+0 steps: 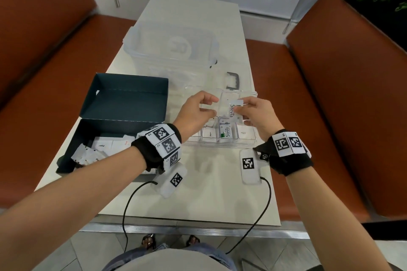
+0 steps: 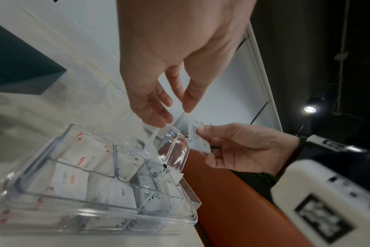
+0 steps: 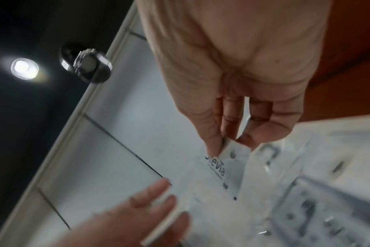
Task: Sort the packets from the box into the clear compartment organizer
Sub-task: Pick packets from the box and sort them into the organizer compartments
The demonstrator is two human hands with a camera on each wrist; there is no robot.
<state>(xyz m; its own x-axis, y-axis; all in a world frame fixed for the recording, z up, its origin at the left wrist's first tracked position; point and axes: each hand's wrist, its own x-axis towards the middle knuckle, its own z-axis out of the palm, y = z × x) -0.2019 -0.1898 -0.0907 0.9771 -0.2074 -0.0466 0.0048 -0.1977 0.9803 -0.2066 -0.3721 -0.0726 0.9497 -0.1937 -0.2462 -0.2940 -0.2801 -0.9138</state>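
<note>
Nearest on the counter [image 1: 198, 193]: 2 white tagged pads with black cables. Just beyond, the clear compartment organizer [image 1: 220, 145], with white packets lying in its near cells, among them a green-marked Stevia one [image 1: 226, 134]. Off to the left, the dark box [image 1: 123, 103], lid open, with more packets [image 1: 99, 149] heaped in its near half. Above the organizer, the right hand [image 1: 257, 114], grip pinching a Stevia packet [image 1: 232, 110] between thumb and fingertips [image 3: 213, 145], packet hanging over the middle cells. Beside it, the left hand [image 1: 198, 112], held apart from that packet. Cannot tell whether its thumb and curled fingers [image 2: 152, 103] pinch the thin clear edge next to them. Farther back, a large clear lidded container [image 1: 171, 48], then a grey handle [image 1: 233, 80] to its right.
</note>
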